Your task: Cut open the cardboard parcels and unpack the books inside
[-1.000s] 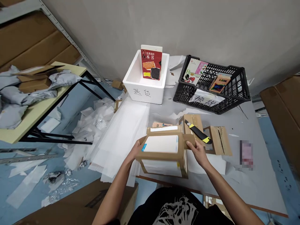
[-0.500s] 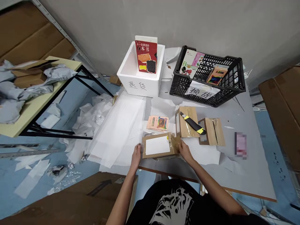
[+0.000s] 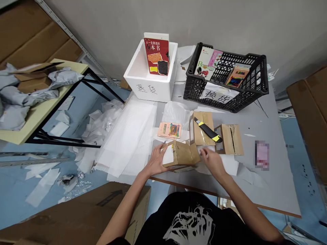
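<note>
A brown cardboard parcel point(image 3: 184, 153) with a white label lies on the grey table point(image 3: 270, 183) near its front edge. My left hand point(image 3: 157, 160) grips the parcel's left end, fingers wrapped over it. My right hand point(image 3: 212, 161) hovers just right of the parcel, off it and blurred by motion. Behind the parcel lie a small colourful book point(image 3: 170, 130) and an opened cardboard wrapper point(image 3: 201, 127) with a black and yellow utility knife point(image 3: 207, 129) on top.
A second opened cardboard wrapper point(image 3: 230, 139) lies to the right. At the back stand a white foam box point(image 3: 148, 76) holding a red book point(image 3: 156, 56) and a black plastic crate point(image 3: 227, 85) with books. White foam sheets point(image 3: 127, 136) cover the table's left side. Cardboard boxes stand below.
The parcel came down from in front of me onto the table and was turned. My right hand has let go of it and moved to the right.
</note>
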The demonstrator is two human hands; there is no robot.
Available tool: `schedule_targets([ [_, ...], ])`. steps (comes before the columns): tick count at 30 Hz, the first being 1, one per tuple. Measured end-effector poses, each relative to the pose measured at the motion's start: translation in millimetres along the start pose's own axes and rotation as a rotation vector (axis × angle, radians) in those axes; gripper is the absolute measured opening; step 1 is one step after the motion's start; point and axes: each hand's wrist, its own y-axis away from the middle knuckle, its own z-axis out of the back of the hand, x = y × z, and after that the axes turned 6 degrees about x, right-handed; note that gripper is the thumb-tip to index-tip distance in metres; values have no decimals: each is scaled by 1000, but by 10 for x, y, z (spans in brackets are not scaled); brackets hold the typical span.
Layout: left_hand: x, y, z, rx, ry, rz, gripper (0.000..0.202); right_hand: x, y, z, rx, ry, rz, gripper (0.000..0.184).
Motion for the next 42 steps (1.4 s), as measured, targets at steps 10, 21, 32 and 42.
schedule_targets([
  [10, -189, 38, -235, -157, 79, 80, 114, -381, -702, 326, -183, 529, 141, 43],
  [21, -385, 18, -406, -251, -2, 172, 115, -118, -291, 807, 98, -54, 208, 51],
  [32, -506, -108, -574, -295, -82, 199, 102, 13, 111, 818, 394, -131, 215, 45],
  [42, -601, -121, -571, -306, -142, 189, 98, 138, 45, 862, 449, 30, 203, 47],
])
